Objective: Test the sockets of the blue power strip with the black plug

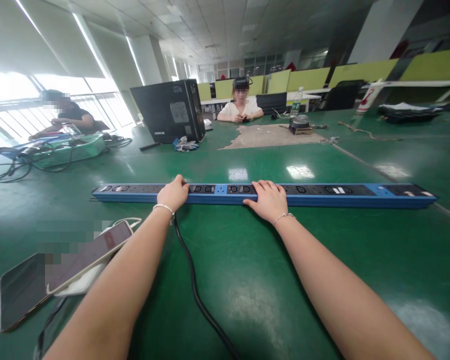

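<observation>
A long blue power strip (221, 189) with black sockets lies across the green table. My left hand (173, 193) is closed at its left-centre part, fingers curled over the far edge; a black cable (193, 282) runs from beside this hand toward me. My right hand (269, 200) rests over the strip right of centre, gripping it with the thumb at the near side and the fingers on top.
Two phones (20, 290) (93, 250) lie at the left front. Behind stand a black computer case (165, 110), a glove (186, 144) and a green basket (75, 152) with cables. Two people sit beyond; a bottle (297, 102) stands at the back.
</observation>
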{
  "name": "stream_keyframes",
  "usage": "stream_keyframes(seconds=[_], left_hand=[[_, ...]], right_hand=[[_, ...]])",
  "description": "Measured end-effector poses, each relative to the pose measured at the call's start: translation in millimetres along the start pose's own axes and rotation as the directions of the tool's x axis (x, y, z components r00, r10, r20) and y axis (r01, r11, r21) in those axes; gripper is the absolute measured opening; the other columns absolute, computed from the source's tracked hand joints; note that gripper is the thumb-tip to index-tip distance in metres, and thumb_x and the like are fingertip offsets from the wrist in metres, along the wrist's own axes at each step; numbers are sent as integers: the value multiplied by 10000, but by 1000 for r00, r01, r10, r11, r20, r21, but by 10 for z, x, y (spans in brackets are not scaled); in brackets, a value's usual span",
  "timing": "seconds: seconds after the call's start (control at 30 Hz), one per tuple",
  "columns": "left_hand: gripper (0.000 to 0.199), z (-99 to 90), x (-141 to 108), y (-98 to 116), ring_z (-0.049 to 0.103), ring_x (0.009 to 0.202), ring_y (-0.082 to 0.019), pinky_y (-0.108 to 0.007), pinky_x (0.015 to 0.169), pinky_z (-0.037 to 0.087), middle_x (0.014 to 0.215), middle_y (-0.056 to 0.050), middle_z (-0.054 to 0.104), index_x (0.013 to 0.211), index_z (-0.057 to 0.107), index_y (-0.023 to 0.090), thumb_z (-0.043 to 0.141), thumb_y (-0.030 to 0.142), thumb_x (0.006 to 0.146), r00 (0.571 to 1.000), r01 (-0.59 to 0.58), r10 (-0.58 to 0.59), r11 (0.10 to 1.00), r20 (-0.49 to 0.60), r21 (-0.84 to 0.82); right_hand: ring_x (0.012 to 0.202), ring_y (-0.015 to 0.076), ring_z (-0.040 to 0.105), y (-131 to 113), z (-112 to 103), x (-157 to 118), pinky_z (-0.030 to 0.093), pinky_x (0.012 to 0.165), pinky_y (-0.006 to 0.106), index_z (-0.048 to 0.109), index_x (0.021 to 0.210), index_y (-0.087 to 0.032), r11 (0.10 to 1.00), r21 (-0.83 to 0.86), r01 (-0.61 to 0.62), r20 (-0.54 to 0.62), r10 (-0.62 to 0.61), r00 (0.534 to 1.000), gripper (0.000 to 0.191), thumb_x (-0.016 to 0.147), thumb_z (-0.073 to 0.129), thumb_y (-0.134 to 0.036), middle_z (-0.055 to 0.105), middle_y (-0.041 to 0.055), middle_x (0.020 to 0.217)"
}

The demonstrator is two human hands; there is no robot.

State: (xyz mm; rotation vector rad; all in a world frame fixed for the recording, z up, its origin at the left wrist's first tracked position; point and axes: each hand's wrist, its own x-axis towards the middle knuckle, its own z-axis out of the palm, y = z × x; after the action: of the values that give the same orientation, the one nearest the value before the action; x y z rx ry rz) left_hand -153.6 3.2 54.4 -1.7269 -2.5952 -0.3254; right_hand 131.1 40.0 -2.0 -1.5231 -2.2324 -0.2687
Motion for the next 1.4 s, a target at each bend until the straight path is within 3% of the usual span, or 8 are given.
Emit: stream_keyframes(seconds=[0.2,0.3,0.4,0.53,0.8,0.93,1.13,1.4], left_hand=[[349,-24,-29,32,630,994,-299,-399,813,458,1034,-156,679,1145,487,204,364,381,870,999,38,-36,994,21,-98],[358,-272,-57,135,625,989,-309,-417,810,453,1019,-156,677,1142,493,195,328,383,886,995,51,-61,991,-75,-126],[369,-573,-104,296,610,1013,-287,-396,821,452,1034,-113,671,1148,497,210,321,413,895,974,-20,-19,985,-225,-172],[328,-746,-155,479,604,1000,-263,-374,825,450,1016,-94,674,1073,552,207,366,389,872,973,-115,70,974,-222,-197],[275,-206,-212,545,640,901,-236,-336,777,454,944,-128,698,949,572,171,444,372,811,996,-88,89,957,-11,-276],[266,-13,-199,536,656,834,-222,-324,729,457,820,-88,711,912,570,192,438,404,820,996,-54,71,952,46,-303],[242,-40,-112,507,656,711,-200,-308,661,452,652,-38,692,851,583,200,448,397,813,987,-65,106,948,118,-311],[335,-95,-75,726,672,791,-219,-314,705,471,768,-100,717,937,600,157,421,419,829,975,-132,170,963,147,-234]], right_hand=[[1184,284,428,14,17,0,268,970,451,523,1259,-193,1000,-10,6,-14,-6,1000,592,835,458,-601,542,116,1298],[1185,288,425,19,33,8,265,968,457,527,1255,-187,1000,-12,6,-9,-6,1000,601,828,460,-605,541,119,1297],[1193,295,417,21,44,15,266,964,462,522,1265,-185,1000,-7,2,-2,-2,1000,614,826,455,-609,535,123,1302],[1189,292,416,16,40,12,265,961,456,527,1260,-186,1000,-4,-1,-7,1,1000,606,830,452,-607,537,123,1298],[1183,289,420,10,25,9,268,962,452,528,1256,-177,1000,-1,7,-10,-7,1000,606,828,469,-604,538,125,1293],[1187,288,419,9,25,6,264,970,451,526,1259,-182,1000,8,3,-13,-3,1000,600,831,472,-599,539,124,1295],[1183,280,426,-7,-6,-2,267,974,442,525,1263,-187,1000,23,-4,-13,5,1000,608,825,476,-605,548,114,1285],[1188,286,423,-11,-10,-4,259,981,444,528,1261,-196,999,34,-6,-14,6,1000,601,820,488,-602,545,119,1290]])
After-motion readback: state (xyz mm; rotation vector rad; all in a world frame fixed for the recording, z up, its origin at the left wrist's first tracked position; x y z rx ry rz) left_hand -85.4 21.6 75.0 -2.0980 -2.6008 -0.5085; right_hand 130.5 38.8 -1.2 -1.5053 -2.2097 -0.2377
